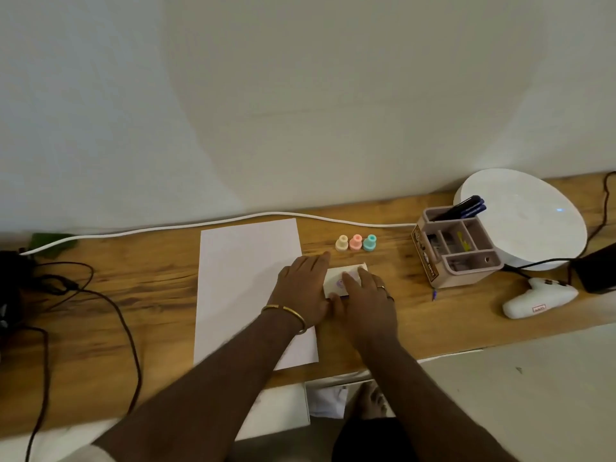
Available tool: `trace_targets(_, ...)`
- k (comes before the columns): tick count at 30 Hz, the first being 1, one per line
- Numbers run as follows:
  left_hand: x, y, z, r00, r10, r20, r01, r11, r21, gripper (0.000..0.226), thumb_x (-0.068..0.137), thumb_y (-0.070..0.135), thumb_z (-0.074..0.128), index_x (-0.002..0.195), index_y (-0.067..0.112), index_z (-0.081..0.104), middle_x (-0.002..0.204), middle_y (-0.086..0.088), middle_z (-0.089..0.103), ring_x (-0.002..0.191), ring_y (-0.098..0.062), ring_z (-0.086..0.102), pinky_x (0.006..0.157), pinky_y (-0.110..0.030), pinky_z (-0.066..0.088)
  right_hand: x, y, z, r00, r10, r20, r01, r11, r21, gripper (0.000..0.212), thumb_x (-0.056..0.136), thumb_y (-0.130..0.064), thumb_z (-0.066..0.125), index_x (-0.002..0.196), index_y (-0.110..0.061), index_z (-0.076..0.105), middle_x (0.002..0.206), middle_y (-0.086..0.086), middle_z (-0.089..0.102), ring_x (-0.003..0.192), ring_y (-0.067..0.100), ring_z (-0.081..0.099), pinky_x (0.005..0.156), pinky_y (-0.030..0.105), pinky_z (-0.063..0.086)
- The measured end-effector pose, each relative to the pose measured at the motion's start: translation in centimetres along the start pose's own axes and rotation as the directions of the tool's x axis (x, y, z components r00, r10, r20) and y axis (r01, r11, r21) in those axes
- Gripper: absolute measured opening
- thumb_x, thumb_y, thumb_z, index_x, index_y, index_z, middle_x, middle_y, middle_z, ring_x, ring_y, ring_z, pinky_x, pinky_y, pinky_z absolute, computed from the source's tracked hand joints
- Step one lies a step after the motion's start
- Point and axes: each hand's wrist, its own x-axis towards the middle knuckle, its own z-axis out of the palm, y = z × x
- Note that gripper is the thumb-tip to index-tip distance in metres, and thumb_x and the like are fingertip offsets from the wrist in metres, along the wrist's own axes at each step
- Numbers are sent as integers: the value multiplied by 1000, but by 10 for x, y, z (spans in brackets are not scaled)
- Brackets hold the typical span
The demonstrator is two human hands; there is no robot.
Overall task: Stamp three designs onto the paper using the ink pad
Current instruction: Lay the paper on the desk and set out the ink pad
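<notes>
A blank white sheet of paper [243, 281] lies on the wooden desk [133, 288]. Just right of it sits a small pale ink pad case [336, 278] with a purple mark on its lid. My left hand [301, 288] rests flat over the paper's right edge and touches the case's left side. My right hand [366, 301] lies on the case with its fingers across the lid. Three small stamps stand in a row behind the case: cream [341, 243], pink [355, 242] and teal [369, 242]. Whether the case is open cannot be told.
A desk organiser [456, 248] with dark pens stands at the right, in front of a round white device [526, 218]. A white glue gun [536, 300] lies near the front right. A white cable [166, 228] runs along the wall; black cables [110, 305] trail at the left.
</notes>
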Motion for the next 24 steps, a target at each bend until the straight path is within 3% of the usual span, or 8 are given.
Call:
trace_targets(4, 10, -6, 12, 997, -53, 50, 55, 998, -43, 88, 83, 50, 63, 150, 22, 13, 152, -5, 33, 138, -28, 32, 112, -47, 27, -1, 0, -2, 999, 13, -30, -10, 995, 98, 55, 94, -55, 45, 142, -29, 44, 155, 2, 37, 138, 25, 37, 109, 44, 37)
trace_targets(9, 17, -15, 23, 997, -63, 37, 68, 987, -147, 88, 82, 35, 66, 150, 24, 11, 147, -6, 39, 135, -28, 35, 112, -47, 26, 9, -8, -4, 978, 201, -54, -186, 961, 202, 99, 76, -73, 58, 150, -20, 19, 154, 5, 33, 137, 29, 39, 105, 47, 43)
trace_targets(12, 18, -22, 27, 999, -31, 10, 33, 986, -162, 93, 79, 31, 69, 150, 26, 9, 145, -4, 41, 134, -26, 36, 112, -47, 26, 14, -18, 1, 956, 287, -57, -272, 944, 186, 113, 67, -78, 63, 150, -19, 14, 151, 6, 37, 135, 30, 40, 103, 46, 42)
trace_targets(18, 20, -32, 35, 998, 49, -43, -55, 989, -136, 95, 75, 40, 70, 149, 28, 10, 143, -2, 43, 131, -25, 39, 111, -48, 27, 22, -28, 7, 939, 332, -91, -320, 939, 123, 113, 67, -77, 63, 149, -15, 16, 150, 8, 38, 135, 31, 39, 104, 46, 40)
trace_targets(24, 22, -32, 36, 998, 18, -68, -29, 987, -157, 98, 75, 36, 72, 150, 27, 10, 139, -3, 47, 126, -25, 43, 110, -48, 28, 23, -33, 5, 948, 288, -135, -279, 957, 84, 105, 70, -74, 63, 147, -17, 20, 148, 8, 40, 133, 31, 41, 102, 45, 42)
